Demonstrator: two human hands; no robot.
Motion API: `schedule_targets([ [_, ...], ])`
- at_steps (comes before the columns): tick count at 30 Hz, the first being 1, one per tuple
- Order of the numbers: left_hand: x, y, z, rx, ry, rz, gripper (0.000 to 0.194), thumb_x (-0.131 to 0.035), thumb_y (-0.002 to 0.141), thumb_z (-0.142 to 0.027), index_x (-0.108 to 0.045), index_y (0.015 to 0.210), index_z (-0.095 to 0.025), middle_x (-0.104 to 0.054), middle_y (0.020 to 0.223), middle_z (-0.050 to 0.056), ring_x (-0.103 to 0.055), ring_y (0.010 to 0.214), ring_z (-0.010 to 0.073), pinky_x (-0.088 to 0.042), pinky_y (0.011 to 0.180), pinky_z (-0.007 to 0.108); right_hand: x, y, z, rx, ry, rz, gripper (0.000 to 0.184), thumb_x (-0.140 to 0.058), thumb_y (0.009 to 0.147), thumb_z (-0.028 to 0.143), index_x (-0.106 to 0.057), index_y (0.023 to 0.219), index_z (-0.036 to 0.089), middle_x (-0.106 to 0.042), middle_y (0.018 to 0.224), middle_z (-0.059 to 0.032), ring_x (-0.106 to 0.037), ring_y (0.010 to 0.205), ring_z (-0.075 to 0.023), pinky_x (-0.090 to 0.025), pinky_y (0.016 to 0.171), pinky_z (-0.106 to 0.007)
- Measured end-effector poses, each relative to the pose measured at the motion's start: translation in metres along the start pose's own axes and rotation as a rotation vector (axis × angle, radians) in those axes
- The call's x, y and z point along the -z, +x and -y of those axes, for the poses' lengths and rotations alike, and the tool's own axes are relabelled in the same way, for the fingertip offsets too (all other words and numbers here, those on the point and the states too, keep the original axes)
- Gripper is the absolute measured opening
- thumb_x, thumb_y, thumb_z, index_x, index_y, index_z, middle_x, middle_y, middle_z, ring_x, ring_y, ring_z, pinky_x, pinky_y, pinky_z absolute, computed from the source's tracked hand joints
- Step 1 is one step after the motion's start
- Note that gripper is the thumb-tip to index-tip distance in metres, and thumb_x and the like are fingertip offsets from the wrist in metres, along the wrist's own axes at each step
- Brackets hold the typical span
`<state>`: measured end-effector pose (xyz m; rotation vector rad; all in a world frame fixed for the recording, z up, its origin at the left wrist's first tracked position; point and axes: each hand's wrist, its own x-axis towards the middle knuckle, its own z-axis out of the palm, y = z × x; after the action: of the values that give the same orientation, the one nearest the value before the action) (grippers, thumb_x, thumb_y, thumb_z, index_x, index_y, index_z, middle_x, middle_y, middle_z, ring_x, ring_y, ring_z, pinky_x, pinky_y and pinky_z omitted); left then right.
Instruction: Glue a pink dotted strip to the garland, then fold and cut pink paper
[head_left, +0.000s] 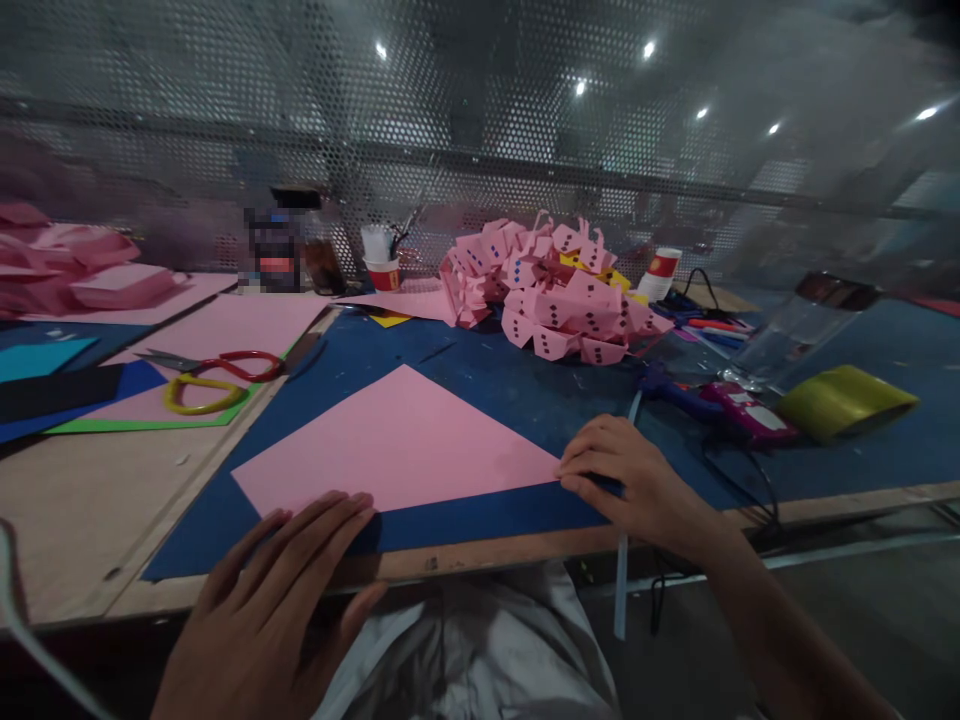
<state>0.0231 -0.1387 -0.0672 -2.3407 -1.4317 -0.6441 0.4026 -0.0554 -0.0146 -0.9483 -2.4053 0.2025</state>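
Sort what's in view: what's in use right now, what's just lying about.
In use:
pink sheet
left hand, at its near edge
right hand, at its right corner

Lying about, it seems:
scissors
clear bottle
cups
dotted pink shapes

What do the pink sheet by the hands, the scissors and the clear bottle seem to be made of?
Pink sheet: matte paper or thin card, from its even colour and crisp edges.
Scissors: grey blades, probably metal; smooth red and yellow handles, likely plastic from their slight sheen.
Clear bottle: see-through and glossy, so glass or plastic; I cannot tell which.
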Motion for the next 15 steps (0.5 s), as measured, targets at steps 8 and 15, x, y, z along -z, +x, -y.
schedule_targets([
  [8,0.008,-0.008,0.006,0.093,0.048,0.018,0.059,-0.049,0.100,-0.046,-0.034,0.156,-0.034,-0.056,0.150,-0.002,-0.061,0.129,0.0333,-0.038,0.117,0.059,0.000,0.001,0.000,-0.004,-0.008,-0.006,0.013,-0.062,0.098,0.026,-0.074,0.093,0.023,-0.073,0.098,-0.0048,-0.061,0.098,-0.0220,-0.044,0.088,-0.042],
  [15,0.004,-0.016,0.022,0.072,0.071,-0.137,0.056,-0.060,0.094,-0.042,-0.052,0.149,-0.032,-0.068,0.139,0.001,-0.067,0.120,0.0306,-0.039,0.115,0.054,0.000,0.000,0.000,0.010,0.008,-0.013,0.012,-0.063,0.098,0.025,-0.073,0.093,0.022,-0.073,0.098,-0.0044,-0.061,0.099,-0.0213,-0.043,0.089,-0.041],
])
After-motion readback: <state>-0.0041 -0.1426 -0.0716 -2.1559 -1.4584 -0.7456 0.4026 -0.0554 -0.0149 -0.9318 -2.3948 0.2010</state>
